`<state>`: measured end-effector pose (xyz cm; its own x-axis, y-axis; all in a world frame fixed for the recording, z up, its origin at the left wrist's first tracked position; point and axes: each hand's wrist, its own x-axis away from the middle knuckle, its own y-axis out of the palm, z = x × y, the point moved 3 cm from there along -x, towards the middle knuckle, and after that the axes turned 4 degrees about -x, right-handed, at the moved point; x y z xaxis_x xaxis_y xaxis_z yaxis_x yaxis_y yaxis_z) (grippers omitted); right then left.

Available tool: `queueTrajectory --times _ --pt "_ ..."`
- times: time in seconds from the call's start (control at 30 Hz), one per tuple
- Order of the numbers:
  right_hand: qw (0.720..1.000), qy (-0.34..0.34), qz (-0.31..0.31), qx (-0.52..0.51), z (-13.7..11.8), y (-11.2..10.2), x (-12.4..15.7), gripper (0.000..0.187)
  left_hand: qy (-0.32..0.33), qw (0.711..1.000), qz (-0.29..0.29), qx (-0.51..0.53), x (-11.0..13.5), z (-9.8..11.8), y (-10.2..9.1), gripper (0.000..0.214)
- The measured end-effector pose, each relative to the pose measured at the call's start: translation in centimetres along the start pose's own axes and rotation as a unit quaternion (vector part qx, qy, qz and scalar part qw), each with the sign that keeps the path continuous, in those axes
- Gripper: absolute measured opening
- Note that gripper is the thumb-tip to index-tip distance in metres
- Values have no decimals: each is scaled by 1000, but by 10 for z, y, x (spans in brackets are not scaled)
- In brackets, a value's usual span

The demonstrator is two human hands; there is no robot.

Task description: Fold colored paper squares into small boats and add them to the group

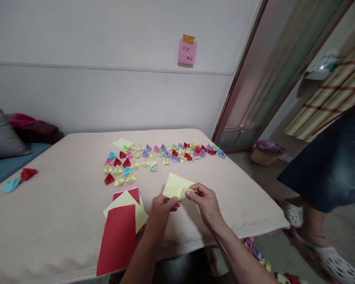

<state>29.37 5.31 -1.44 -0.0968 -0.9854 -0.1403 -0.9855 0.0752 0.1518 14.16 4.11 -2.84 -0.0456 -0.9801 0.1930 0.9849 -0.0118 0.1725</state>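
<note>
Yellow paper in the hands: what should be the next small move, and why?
Probably crease the small flap with the right hand: that hand pinches the paper beside it, while the left hand holds the near edge.

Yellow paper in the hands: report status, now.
Left hand and right hand both pinching yellow paper. Yellow paper partly folded, held over table. Paper stack close by left hand, blocking neither hand.

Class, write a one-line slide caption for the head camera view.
Left hand and right hand hold a partly folded yellow paper, with small colourful paper shapes spread beyond.
</note>
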Motion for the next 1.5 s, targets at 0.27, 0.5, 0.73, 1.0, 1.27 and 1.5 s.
queueTrajectory --times 0.27,0.5,0.73,1.0,1.27,1.5 --pt "998 11 53 21 1 2 3 20 3 1000 -1 -15 -1 -7 3 26" --pt "996 13 74 43 -2 4 3 22 18 997 3 -70 -1 -14 3 27" --pt "996 7 77 48 -3 4 4 35 14 999 25 -27 1 -13 4 21" --pt "996 -53 -37 59 -6 14 12 30 -5 994 67 81 3 -2 -1 19" --pt "1000 5 20 18 3 18 11 17 5 998 13 55 8 2 4 21" --pt "1000 26 12 0 1 11 7 21 9 995 4 102 5 6 -3 12"
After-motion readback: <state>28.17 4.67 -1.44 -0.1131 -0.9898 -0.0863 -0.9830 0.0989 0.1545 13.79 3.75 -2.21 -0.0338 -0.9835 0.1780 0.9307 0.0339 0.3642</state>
